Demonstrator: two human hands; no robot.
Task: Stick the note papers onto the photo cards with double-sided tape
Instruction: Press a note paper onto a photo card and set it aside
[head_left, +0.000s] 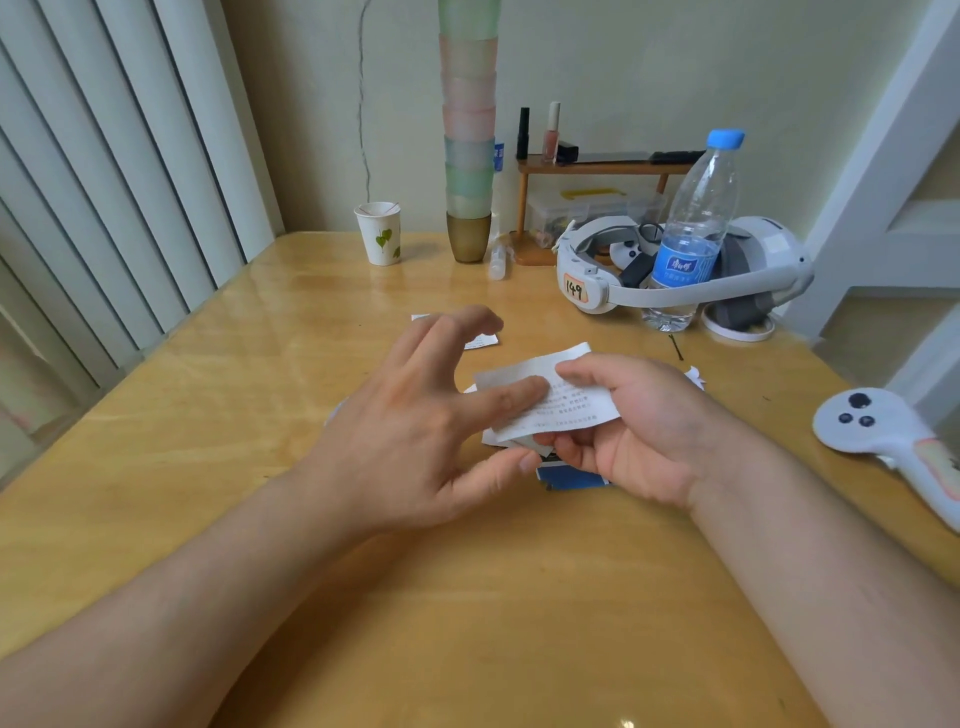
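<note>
A white note paper (524, 376) with printed lines is held above the wooden table (260, 415) at the centre. My right hand (639, 431) grips its right side, thumb on top and fingers curled beneath. My left hand (421, 431) is spread, and its index finger presses flat on the paper's left half. Under the hands lies a blue-edged photo card (571, 478), mostly hidden. Another slip of paper (483, 340) lies flat on the table beyond my left hand. No tape roll is visible.
A water bottle (691, 228) and a white headset (675, 270) stand at the back right, with a white controller (883, 436) at the right edge. A paper cup (382, 234), a tall stack of cups (467, 156) and a small wooden shelf (597, 166) line the back wall.
</note>
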